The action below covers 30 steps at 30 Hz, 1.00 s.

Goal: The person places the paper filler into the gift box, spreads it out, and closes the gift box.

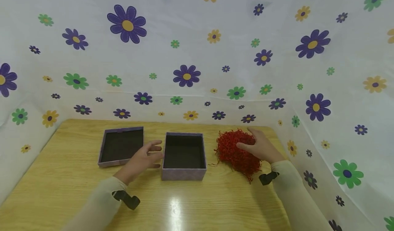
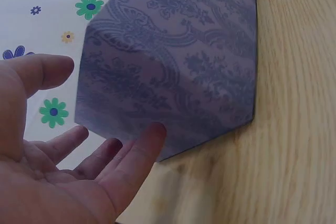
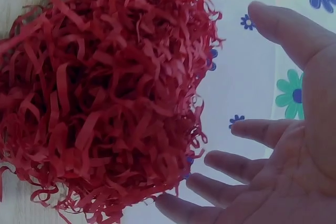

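Sleeves (image 1: pixel 95 205) show nearest my view; I see the left hand (image 1: pixel 143 160) unclenched just left of the box (image 1: pixel 183 174), the right hand (image 1: pixel 261 147), fingers spread, beside the red shreds (image 1: pixel 231 152) right of it.

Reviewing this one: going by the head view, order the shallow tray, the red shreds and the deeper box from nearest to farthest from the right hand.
1. Red shreds: right beside the right hand.
2. Deeper box: in the middle, left of the shreds.
3. Shallow tray: farthest left, partly hidden by the left hand.
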Each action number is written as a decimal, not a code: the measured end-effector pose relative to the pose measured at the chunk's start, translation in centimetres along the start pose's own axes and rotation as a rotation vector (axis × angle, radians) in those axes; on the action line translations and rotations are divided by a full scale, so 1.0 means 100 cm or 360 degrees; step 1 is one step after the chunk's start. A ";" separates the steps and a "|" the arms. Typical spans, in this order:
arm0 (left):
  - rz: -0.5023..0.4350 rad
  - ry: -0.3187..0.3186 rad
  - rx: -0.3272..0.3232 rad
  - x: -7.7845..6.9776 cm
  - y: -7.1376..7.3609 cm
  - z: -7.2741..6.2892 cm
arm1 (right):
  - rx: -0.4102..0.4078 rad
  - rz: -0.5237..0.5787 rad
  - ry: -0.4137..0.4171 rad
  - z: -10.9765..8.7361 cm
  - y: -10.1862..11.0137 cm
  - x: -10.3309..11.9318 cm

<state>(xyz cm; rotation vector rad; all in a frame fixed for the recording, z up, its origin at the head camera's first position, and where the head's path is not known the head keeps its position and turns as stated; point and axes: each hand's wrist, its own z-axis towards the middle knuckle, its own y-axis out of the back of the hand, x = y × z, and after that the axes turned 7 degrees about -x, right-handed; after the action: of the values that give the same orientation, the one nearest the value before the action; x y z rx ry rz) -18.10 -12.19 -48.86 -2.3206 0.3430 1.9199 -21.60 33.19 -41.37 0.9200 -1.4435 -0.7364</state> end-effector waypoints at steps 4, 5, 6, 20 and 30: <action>-0.0094 0.0062 -0.0057 0.004 -0.006 0.003 | 0.0032 0.0006 -0.0005 0.003 -0.001 -0.003; -0.0109 0.0082 -0.0085 0.005 -0.007 0.003 | 0.0031 0.0008 -0.0004 0.003 -0.002 -0.003; -0.0128 0.0091 -0.0104 0.005 -0.009 0.003 | 0.0029 0.0010 -0.0001 0.003 -0.002 -0.003; -0.0184 0.0171 -0.0233 0.007 -0.015 0.007 | 0.0035 0.0052 0.0049 0.008 -0.011 -0.010; -0.0154 0.0165 -0.0251 0.008 -0.015 0.006 | 0.0089 0.0033 0.0005 0.013 -0.022 -0.013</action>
<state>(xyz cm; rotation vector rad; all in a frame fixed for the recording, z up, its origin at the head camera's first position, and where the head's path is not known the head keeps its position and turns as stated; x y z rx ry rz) -18.21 -10.64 -49.82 -2.4912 0.0881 1.8480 -22.68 33.18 -44.01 0.9469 -1.4751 -0.6820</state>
